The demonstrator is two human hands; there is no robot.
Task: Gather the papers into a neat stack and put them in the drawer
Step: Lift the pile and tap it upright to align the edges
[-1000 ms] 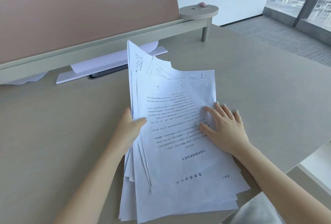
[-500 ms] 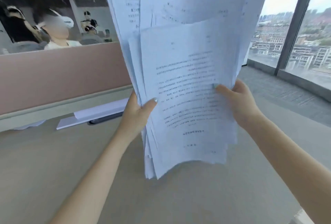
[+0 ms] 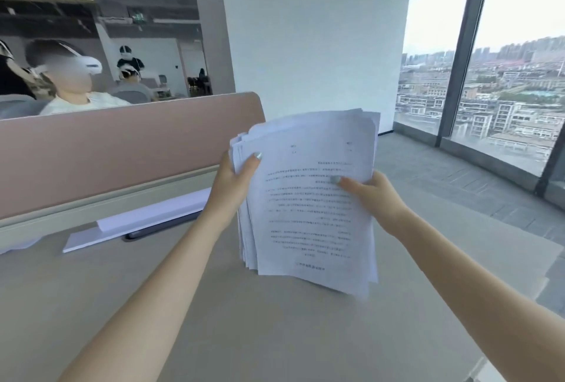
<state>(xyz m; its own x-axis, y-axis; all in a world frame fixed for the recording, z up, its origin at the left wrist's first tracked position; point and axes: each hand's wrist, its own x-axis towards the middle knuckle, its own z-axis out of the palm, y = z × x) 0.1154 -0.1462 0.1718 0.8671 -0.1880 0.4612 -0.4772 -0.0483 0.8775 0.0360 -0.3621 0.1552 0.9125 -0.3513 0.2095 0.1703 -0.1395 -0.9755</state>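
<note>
A thick stack of printed white papers (image 3: pixel 308 198) stands upright above the beige desk (image 3: pixel 214 305), its lower edge close to or on the desktop; I cannot tell which. My left hand (image 3: pixel 232 186) grips the stack's upper left edge, thumb on the front sheet. On the right edge sits my right hand (image 3: pixel 373 198), its thumb pressed across the printed text. The sheets are roughly aligned, with corners fanned at the top left and bottom. No drawer is in view.
A pink divider panel (image 3: pixel 122 149) runs along the desk's far side. Below it lie a white flat board with paper (image 3: pixel 143 222) and a dark phone (image 3: pixel 159 228). Beyond the divider sits a person wearing a headset (image 3: pixel 67 75). Floor-to-ceiling windows (image 3: pixel 504 91) fill the right.
The papers went from lying flat on the desk to being lifted upright in both hands, then lowered toward the desktop with their edges more even. The camera tilted upward.
</note>
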